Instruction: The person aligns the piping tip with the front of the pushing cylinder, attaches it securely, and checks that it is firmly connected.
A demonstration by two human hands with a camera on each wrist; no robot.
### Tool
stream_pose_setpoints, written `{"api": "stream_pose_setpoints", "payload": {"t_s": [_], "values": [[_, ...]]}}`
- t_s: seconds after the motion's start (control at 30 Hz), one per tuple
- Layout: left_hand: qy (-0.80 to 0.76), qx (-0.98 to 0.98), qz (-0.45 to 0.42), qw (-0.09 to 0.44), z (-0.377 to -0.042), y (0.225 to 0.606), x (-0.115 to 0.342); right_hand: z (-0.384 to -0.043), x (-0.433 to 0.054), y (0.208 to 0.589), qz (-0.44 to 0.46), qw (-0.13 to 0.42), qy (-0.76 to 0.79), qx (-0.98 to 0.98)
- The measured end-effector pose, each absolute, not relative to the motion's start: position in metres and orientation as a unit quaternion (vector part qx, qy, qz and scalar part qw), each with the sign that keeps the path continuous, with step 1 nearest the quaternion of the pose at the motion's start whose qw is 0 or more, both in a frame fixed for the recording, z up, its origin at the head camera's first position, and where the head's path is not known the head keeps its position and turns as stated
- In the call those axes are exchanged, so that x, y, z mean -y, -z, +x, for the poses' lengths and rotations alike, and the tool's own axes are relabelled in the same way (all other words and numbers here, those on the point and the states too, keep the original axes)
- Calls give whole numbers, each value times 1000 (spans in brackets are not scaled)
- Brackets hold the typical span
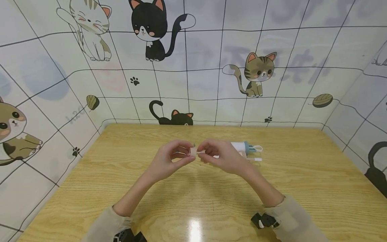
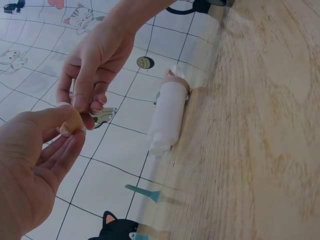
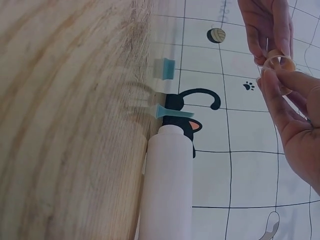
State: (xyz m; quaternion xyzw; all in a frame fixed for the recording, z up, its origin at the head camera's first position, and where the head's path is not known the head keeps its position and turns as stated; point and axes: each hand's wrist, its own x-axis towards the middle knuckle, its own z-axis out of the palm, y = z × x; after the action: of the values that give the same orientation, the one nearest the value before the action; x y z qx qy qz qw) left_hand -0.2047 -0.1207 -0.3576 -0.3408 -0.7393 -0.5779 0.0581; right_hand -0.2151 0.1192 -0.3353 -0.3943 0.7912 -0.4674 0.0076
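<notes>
My left hand (image 1: pixel 167 161) pinches a small cream cap (image 1: pixel 193 152) between thumb and fingers, above the table. From the other side my right hand (image 1: pixel 225 158) holds a thin white stick-like piece (image 1: pixel 201 152) up against this cap. In the right wrist view the cap (image 3: pixel 280 64) looks like a ring with a hollow inside. Fingers of both hands cover much of the two parts. Beyond the right hand a white bottle (image 1: pixel 239 146) lies on its side, with a blue part (image 1: pixel 249 148) at its right end.
A teal flared piece (image 2: pixel 144 193) and a smaller teal piece (image 3: pixel 169 69) stand on the wooden table (image 1: pixel 127 188) near the bottle's mouth. A thin white-tipped piece (image 1: pixel 255 159) lies beside the bottle. A cat-patterned wall covering (image 1: pixel 205 84) rises behind the table.
</notes>
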Motion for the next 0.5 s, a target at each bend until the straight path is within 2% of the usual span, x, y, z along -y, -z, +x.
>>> {"api": "stream_pose_setpoints", "payload": {"t_s": [0.23,0.5], "values": [[580,742,-330,58,-204,356,120,-215,-119,336,-401,-4,463,-790],[589,737,-327,56,-204,356,121,-216,-121,336,-410,14,477,-777]]}}
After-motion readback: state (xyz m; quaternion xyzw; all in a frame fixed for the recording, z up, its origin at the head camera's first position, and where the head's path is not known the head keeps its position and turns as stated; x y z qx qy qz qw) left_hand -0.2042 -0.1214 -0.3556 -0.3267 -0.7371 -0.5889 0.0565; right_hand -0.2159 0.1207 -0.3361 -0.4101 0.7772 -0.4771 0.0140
